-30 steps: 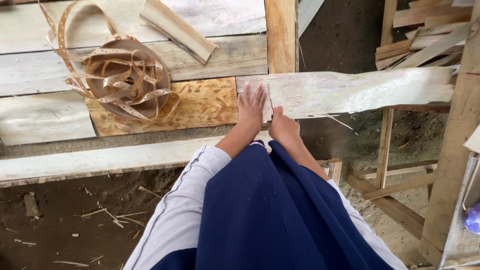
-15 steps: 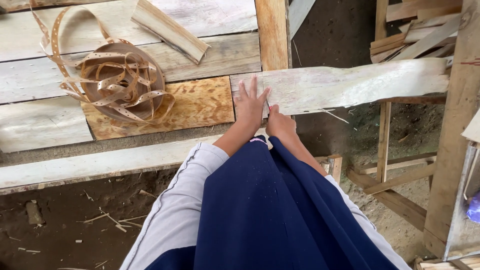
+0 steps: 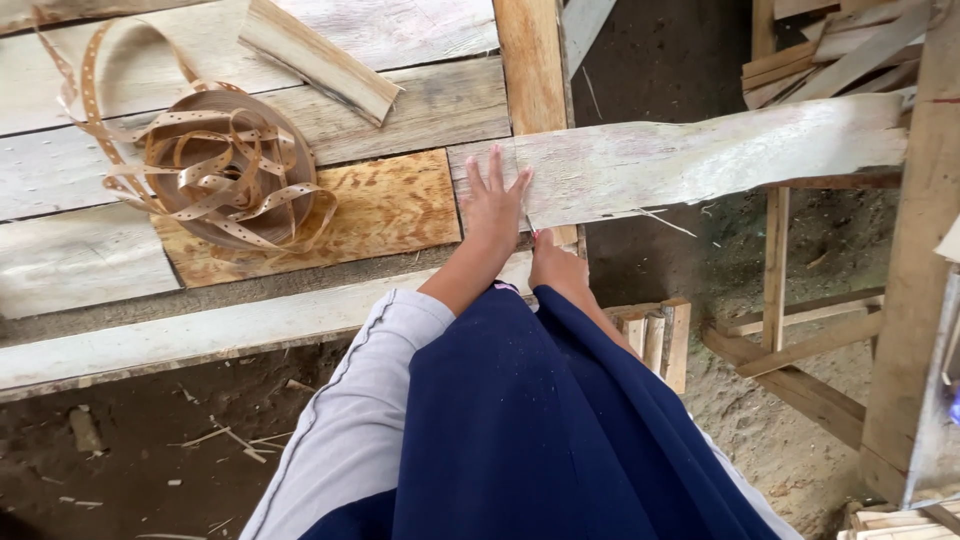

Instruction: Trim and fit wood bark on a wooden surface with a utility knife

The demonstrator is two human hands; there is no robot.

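**A:** How do the hands sit?

**B:** From my remote seat I see the left hand (image 3: 495, 200) pressed flat, fingers spread apart, on the near end of a pale weathered plank (image 3: 690, 160) at mid frame. It grips nothing, it only bears down. The right hand (image 3: 557, 268) is curled just below that end of the plank, by its lower edge; whether its fingers close on anything I cannot tell (they are turned away from me).

**A:** And closest to the camera?

**B:** The lower middle of the frame is filled by a dark blue garment (image 3: 540, 420), with a light grey sleeve (image 3: 370, 400) running up toward the left hand. Lower left is bare dirt floor (image 3: 150, 460) with scattered splinters.

**A:** Further out?

**B:** A long whitish board (image 3: 200, 335) crosses the left half of the frame just above the dirt. Beyond it lies a brown plywood sheet (image 3: 390, 205), touching the plank's left end. On that sheet sits a loose coil of tan perforated strapping (image 3: 225, 165), its tail looping toward the upper left corner.

**A:** And farthest?

**B:** Top centre, a short wooden offcut (image 3: 320, 58) lies tilted on grey planking, beside an upright timber post (image 3: 532, 60). At the right, wooden frame pieces (image 3: 800, 340) stand over sandy ground.
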